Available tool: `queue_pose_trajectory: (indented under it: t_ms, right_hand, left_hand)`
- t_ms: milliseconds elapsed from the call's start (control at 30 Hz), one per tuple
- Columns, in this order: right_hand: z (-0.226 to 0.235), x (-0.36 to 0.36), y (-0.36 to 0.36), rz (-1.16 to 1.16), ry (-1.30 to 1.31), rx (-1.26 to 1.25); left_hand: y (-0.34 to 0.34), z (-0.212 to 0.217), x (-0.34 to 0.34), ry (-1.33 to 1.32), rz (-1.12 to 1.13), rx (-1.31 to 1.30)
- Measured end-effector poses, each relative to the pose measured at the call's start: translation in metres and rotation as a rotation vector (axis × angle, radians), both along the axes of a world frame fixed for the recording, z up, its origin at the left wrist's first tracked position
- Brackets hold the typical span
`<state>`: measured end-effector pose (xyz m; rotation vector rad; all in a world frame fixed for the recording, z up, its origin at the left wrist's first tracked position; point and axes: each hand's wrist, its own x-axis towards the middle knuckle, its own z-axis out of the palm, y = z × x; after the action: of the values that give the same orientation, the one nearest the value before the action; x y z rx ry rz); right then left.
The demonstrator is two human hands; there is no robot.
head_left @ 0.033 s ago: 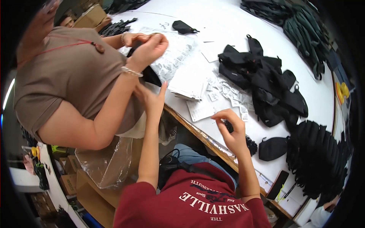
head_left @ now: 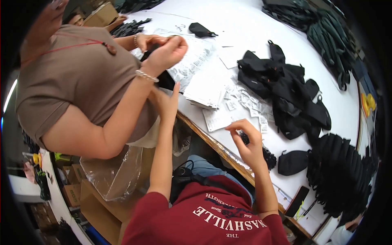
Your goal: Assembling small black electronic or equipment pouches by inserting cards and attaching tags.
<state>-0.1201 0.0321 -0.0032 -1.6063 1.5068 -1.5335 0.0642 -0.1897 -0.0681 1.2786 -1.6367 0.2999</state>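
Observation:
My left hand is raised by the table edge, thumb stretched up and apart from the fingers. A co-worker's forearm hides its fingertips, and I see nothing held in it. A black fabric piece lies close by, partly covered by the co-worker's arms. Over the table's near edge hovers my right hand, fingers loosely bent, thumb apart, nothing visible in it. Beyond it lie a printed white sheet and small white labels. A dark bundle sits partly behind that hand and wrist.
Black pouches are heaped on the white table, with one single pouch nearer me. Black straps and a phone lie at right. Stacked white sheets lie ahead. An open cardboard box stands below left.
The view has shifted slightly, and the co-worker's raised hands sit a little further right in it. My hands keep nearly the same pose.

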Motion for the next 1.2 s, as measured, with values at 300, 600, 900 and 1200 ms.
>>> queue_pose_trajectory:
  t_ms: [300,600,900,1200]
  right_hand:
    - [-0.042,-0.014,0.053,-0.144,-0.206,0.247]
    - [-0.063,-0.017,0.077,-0.187,-0.429,0.285]
    - [-0.067,-0.009,0.083,-0.084,-0.423,0.336]
    - [-0.052,-0.011,0.078,-0.141,-0.449,0.254]
  left_hand:
    - [-0.042,0.001,-0.035,0.443,-0.194,0.163]
    - [-0.019,0.022,-0.015,0.331,-0.189,0.009]
    - [0.047,0.053,-0.018,0.516,-0.432,0.117]
    - [0.097,0.068,-0.007,0.799,-0.708,0.570]
